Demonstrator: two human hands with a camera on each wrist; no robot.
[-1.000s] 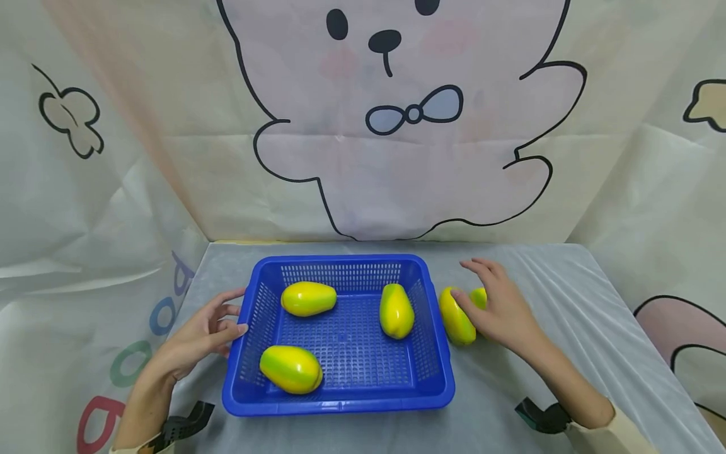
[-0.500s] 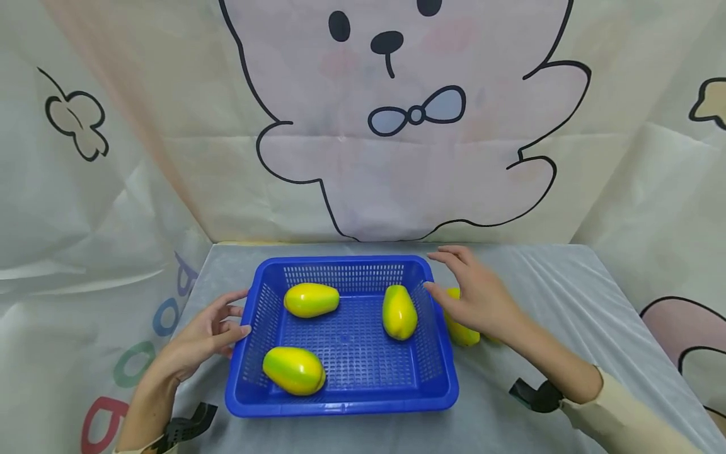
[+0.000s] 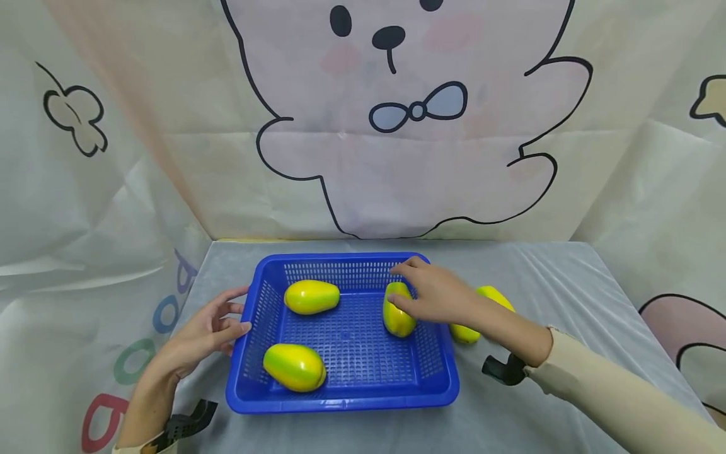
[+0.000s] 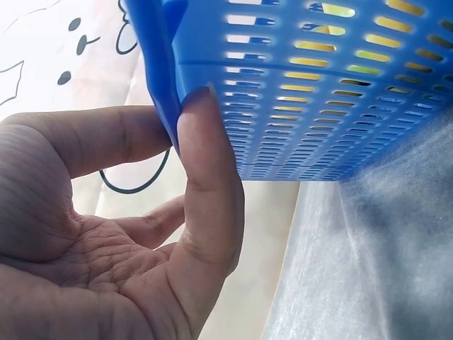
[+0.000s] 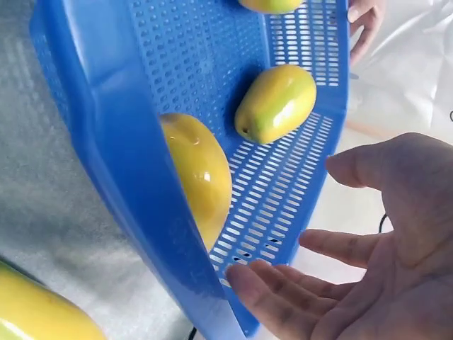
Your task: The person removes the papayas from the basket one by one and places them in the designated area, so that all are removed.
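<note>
A blue plastic basket [image 3: 340, 405] stands on the cloth, holding three yellow-green papayas. One papaya [image 3: 311, 297] lies at the back left, another papaya [image 3: 294, 367] at the front left, and a third papaya [image 3: 399, 323] at the right. My left hand [image 3: 195, 340] pinches the basket's left rim between thumb and fingers, as the left wrist view confirms. Over the right papaya hovers my right hand [image 3: 439, 295], fingers spread and loosely bent, with nothing in it. In the right wrist view a gap shows between that hand and the right papaya [image 5: 198, 177].
Two more papayas lie outside the basket on its right: one papaya [image 3: 465, 334] close to the wall, one papaya [image 3: 495, 296] farther right, both partly hidden by the right arm. Grey cloth [image 3: 544, 277] covers the table. A printed curtain [image 3: 363, 183] rises behind.
My right hand has moved left, from above the papayas outside the basket, across the right rim, to above the right papaya inside. The left hand keeps its hold on the rim.
</note>
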